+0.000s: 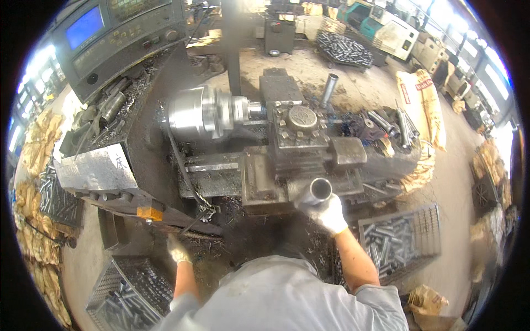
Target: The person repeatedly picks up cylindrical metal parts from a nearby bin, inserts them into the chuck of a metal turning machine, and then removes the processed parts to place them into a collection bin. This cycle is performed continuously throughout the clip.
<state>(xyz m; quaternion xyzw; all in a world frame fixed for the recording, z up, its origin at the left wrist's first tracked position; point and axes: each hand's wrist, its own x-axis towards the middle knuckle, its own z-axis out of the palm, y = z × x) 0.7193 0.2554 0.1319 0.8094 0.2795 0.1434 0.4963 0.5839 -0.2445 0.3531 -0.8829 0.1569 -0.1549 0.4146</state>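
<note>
Just in front of the lathe's carriage (259,182), on the wearer's side of the machine, a metal tube (315,193) sits in the grasp of the gloved right hand (329,216), whose fingers wrap its lower part. The gloved left hand (179,251) is well apart, lower and off to the left near a thin dark rod (193,223); it is blurred, and I cannot tell whether it grips that rod. So the hands are separate, the right by far the nearer to the tube, which lies ahead and to the right of the left one. The relation that seems to count is tube to chuck (190,113): the chuck is further ahead and to the left, its axis running roughly left to right, while the tube's long axis stands steeply across that line. Its open mouth points up toward the head, leaning slightly right; its body, strongly foreshortened, runs down and left, the far end hidden.
</note>
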